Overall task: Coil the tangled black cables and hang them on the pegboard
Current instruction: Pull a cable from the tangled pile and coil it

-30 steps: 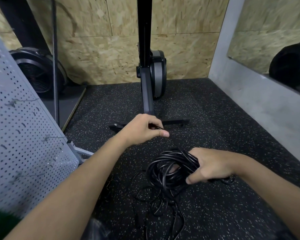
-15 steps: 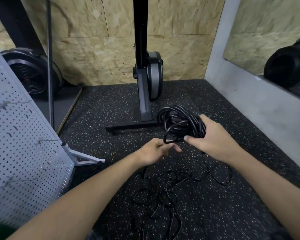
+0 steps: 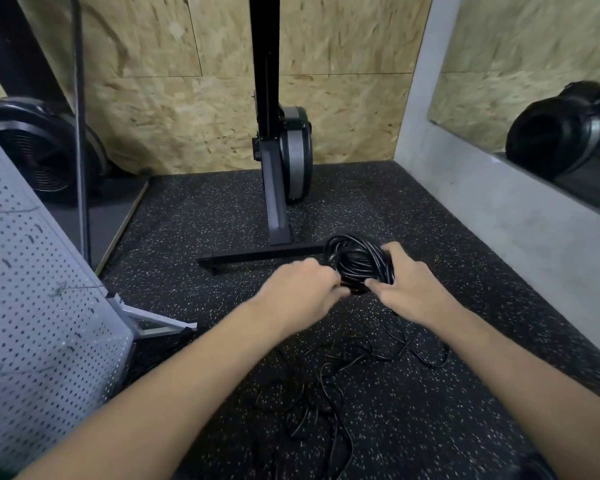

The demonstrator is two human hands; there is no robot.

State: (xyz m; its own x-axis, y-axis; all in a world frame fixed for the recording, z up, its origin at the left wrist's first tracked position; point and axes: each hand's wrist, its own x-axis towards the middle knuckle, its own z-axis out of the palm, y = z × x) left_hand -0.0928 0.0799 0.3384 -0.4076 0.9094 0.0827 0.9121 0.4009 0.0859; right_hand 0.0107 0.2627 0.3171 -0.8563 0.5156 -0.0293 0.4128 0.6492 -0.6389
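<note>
Now the coil [image 3: 357, 261] of black cable is in the centre right of the frame, raised above the floor [image 3: 447, 427]. The right hand [image 3: 413, 292] grips it from the right side: its fingers [image 3: 378, 285] are curled round the bundle and the thumb lies over the top. The left hand [image 3: 302, 289] reaches the lower left edge of the coil. It is blurred, so I cannot tell if its fingers pinch a strand or only touch it.

The relation that matters is this: the loose cable [image 3: 326, 382] lies below both hands, toward the bottom centre of the frame, and seems to rise to the coil from under it. The left hand is nearer to this free length, so I judge it is the one to draw the next loop.

The coil is a thick round bundle of thin, smooth, slightly glossy turns. The loose part is a flat tangle of crossing curves on the rough, speckled rubber floor. The pegboard [image 3: 32, 306], grey perforated metal, leans at the left edge, well apart from the coil.
</note>
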